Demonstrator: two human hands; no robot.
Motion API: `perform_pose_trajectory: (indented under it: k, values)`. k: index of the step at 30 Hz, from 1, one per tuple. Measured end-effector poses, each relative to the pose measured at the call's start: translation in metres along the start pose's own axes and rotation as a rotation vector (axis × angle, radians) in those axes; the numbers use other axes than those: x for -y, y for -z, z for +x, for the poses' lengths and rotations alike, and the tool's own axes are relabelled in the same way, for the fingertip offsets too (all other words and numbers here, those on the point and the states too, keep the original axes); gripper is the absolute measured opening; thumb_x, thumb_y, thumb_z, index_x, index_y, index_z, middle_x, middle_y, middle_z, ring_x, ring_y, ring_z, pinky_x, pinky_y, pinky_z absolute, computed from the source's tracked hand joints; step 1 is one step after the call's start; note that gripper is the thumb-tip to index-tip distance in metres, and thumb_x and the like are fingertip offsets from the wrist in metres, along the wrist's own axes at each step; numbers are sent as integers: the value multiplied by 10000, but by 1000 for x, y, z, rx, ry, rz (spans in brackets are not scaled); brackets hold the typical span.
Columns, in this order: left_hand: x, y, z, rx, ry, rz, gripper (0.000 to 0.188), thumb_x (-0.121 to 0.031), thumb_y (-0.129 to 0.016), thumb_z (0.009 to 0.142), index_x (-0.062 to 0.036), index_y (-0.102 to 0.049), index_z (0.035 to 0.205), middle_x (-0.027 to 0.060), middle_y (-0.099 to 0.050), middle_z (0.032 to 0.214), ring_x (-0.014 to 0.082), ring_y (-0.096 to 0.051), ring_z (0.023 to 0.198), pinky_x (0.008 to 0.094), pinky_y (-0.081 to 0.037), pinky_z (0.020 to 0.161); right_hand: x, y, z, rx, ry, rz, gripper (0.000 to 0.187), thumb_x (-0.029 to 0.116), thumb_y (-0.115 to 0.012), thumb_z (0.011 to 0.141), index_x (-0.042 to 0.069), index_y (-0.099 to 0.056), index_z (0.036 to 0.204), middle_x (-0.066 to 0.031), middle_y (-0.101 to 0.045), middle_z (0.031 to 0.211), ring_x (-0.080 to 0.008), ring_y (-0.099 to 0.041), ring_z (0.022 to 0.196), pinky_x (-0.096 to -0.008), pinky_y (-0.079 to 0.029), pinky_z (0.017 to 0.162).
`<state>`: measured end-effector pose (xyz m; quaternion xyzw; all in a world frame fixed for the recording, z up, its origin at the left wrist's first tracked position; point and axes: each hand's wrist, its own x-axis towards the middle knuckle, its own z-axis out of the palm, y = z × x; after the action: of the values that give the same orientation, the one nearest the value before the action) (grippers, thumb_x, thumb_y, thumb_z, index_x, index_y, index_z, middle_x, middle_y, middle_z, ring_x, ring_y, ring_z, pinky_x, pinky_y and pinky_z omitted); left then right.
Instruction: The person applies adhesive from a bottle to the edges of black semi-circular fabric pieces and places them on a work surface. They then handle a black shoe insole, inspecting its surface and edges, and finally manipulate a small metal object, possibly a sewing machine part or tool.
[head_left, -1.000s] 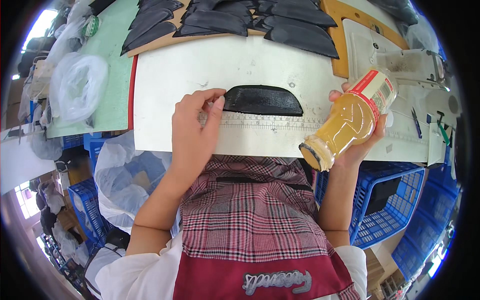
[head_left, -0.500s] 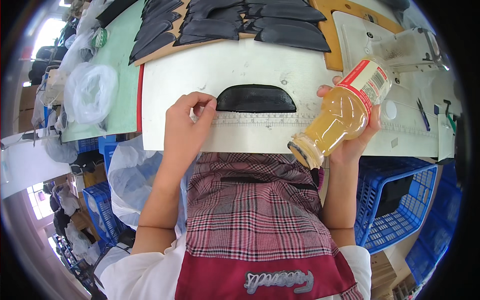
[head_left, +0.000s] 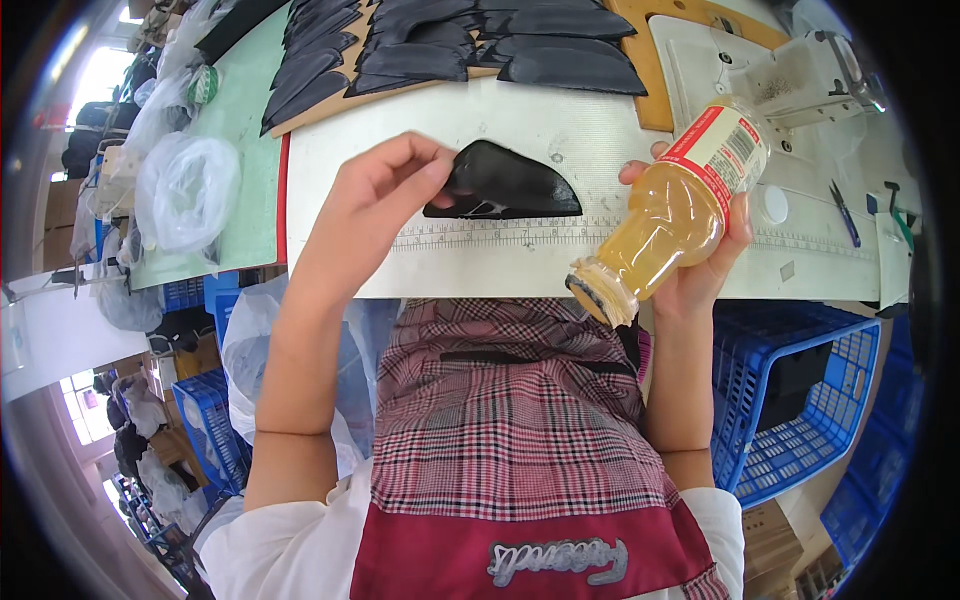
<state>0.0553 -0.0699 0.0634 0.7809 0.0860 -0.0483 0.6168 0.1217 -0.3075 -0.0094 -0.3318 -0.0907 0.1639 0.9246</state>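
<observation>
My left hand [head_left: 395, 195] pinches the left end of a half-moon black piece [head_left: 515, 180] between thumb and fingers. That end is raised and bent back, while the right end still lies on the white worktop beside a printed ruler scale [head_left: 520, 236]. A dark layer shows beneath the lifted part; whether it belongs to the same piece I cannot tell. My right hand [head_left: 700, 255] is wrapped round a clear bottle [head_left: 680, 215] of yellowish liquid with a red and cream label. The bottle is tilted, its crusted, dark-tipped neck pointing down and left, apart from the black piece.
Rows of similar black pieces [head_left: 410, 65] lie on a brown board at the back. A sewing machine [head_left: 800, 85] stands at back right, near a white round cap [head_left: 773, 204] and thread snips [head_left: 845, 213]. Plastic bags [head_left: 185, 190] lie left; a blue crate [head_left: 790, 400] sits below right.
My left hand has moved up and right, raising the left end of the black piece, which lay flat before. The bottle in my right hand has shifted slightly up and left.
</observation>
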Motion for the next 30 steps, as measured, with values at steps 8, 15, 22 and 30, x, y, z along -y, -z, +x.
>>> perform_pose_trajectory:
  k: [8,15,22,30]
  values:
    - [-32,10,49,336,-79,-615,272,-112,-452,899,57,-490,1109,210,-573,1057,286,-571,993,364,-448,902,-5,4,1,-98,-13,155,648,542,-390,844,-33,-466,1134,-165,-591,996,-315,-583,937,-336,-513,706]
    - [-84,85,65,69,-172,-644,287,-114,-427,900,125,-488,1047,259,-560,1043,345,-544,1032,399,-451,911,-2,13,-3,-124,4,155,728,578,-365,835,-38,-396,1221,-168,-537,1095,-311,-567,941,-321,-515,690]
    - [-51,199,89,-164,-179,-595,300,-89,-427,903,131,-446,1107,268,-503,1136,350,-505,1085,389,-412,970,2,7,-3,-152,-47,153,775,596,-471,783,-26,-336,1224,-135,-438,1115,-242,-522,875,-270,-524,543]
    - [-7,213,150,-139,-161,-689,352,-96,-433,900,149,-426,1152,277,-467,1202,343,-472,1139,375,-382,1011,14,7,-5,-137,-60,242,760,584,-543,754,0,-301,1175,-186,-478,965,-239,-576,715,-265,-519,493]
